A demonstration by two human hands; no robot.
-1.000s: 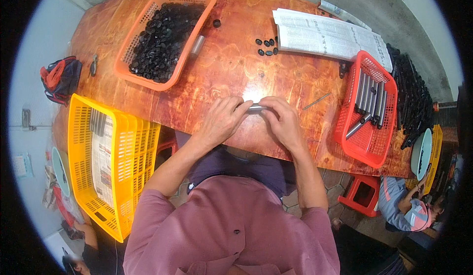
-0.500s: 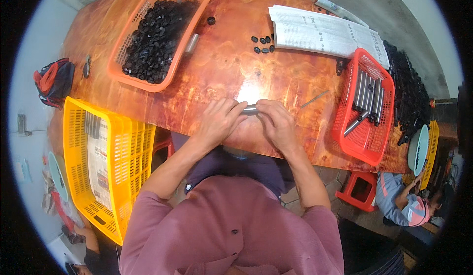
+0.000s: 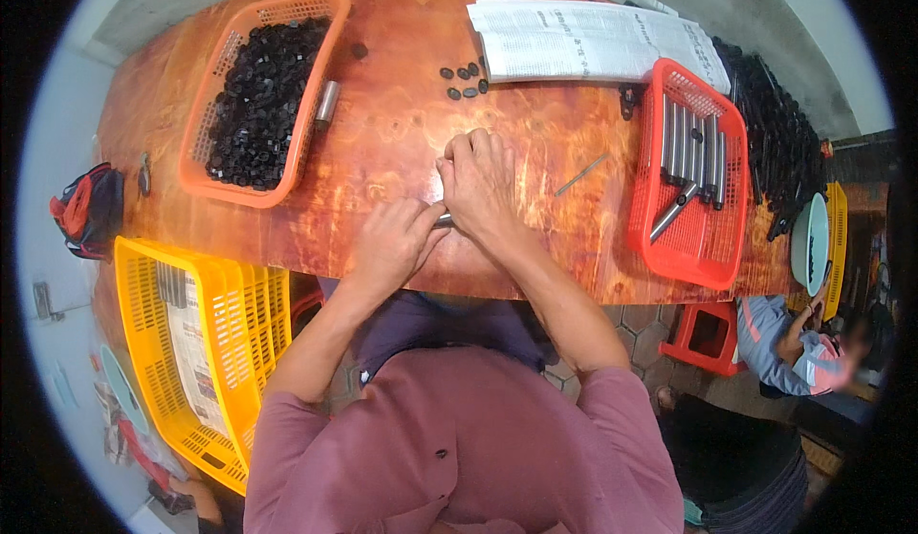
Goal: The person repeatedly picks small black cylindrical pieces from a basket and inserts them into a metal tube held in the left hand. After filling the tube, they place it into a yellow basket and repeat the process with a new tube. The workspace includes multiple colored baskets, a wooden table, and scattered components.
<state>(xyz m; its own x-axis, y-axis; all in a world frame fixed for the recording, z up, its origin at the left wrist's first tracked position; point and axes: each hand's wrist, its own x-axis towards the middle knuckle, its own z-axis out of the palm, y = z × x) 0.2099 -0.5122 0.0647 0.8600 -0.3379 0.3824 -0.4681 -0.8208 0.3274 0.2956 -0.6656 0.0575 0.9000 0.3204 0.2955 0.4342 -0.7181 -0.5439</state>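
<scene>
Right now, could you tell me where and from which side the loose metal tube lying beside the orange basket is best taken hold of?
Probably across the middle of the metal tube, pinched from above. It lies flat on the wooden table, its left side against the wall of the orange basket, so only the top and right side are free. Its far end, pointing away from the person, also looks clear.

A small metal piece [image 3: 443, 218] is mostly hidden between the left hand [image 3: 397, 242] and right hand [image 3: 481, 185]. Its shape cannot be told.
</scene>
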